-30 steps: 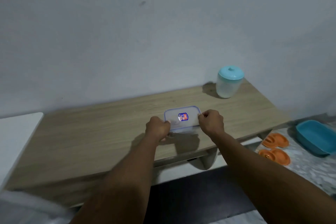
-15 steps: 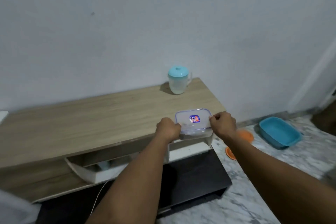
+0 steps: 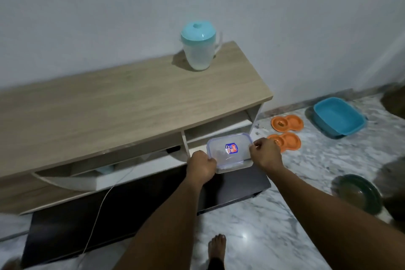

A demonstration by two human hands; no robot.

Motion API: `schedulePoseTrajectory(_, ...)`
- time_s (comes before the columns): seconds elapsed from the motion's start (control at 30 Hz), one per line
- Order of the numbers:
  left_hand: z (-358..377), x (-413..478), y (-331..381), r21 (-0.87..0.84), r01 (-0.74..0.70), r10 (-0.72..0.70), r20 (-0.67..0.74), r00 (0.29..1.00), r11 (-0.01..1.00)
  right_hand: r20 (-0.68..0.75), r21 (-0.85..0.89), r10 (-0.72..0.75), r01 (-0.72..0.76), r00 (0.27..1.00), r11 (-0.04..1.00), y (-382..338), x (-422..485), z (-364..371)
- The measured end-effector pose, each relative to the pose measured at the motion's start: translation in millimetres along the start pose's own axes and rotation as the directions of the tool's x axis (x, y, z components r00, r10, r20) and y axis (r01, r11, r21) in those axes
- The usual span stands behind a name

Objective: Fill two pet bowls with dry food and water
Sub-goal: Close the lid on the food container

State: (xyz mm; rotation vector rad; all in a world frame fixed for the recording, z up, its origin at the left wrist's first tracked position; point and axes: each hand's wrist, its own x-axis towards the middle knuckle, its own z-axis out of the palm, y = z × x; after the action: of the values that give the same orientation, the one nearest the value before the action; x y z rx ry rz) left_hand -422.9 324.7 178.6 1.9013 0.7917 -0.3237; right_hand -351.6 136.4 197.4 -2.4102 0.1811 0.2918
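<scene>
I hold a clear lidded plastic container with a blue-red label in the air, in front of the wooden cabinet. My left hand grips its left end and my right hand grips its right end. Its contents do not show through the lid. Two orange double pet bowls lie on the marble floor to the right: the far one and the near one, partly behind my right hand. A translucent jug with a teal lid stands on the cabinet's far right corner.
A blue plastic tub sits on the floor by the wall. A dark green round bowl lies at the right. A white cable hangs down over the cabinet's dark lower front. My bare foot is on the floor below.
Both hands lifted the container off the cabinet top and carried it right and toward me, past the front edge. My view swung right and down, bringing the floor and bowls into sight.
</scene>
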Motion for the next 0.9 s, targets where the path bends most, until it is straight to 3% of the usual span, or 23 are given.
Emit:
schedulePoseTrajectory(0.17,20,67,-23,-0.075,0.007,-0.014,-0.105,0.994,0.997,0.026,0.019,-0.095,0.094,0.995,0.995,9,67,50)
schedulePoseTrajectory(0.4,35,140,-34,-0.027,-0.034,0.027,-0.236,0.971,0.999,-0.008,0.029,-0.177,0.177,0.984,0.984,14,140,106)
schedulePoseTrajectory(0.57,46,178,-46,-0.033,-0.078,0.067,-0.249,0.966,0.996,-0.053,0.052,-0.248,0.250,0.967,0.967,20,172,134)
schedulePoseTrajectory(0.73,61,204,-64,-0.120,-0.175,0.113,-0.403,0.908,0.977,-0.072,0.049,-0.288,0.292,0.955,0.955,29,188,149)
schedulePoseTrajectory(0.9,67,207,-53,-0.122,-0.240,0.166,-0.434,0.886,0.963,-0.077,0.077,-0.286,0.292,0.955,0.953,27,202,150)
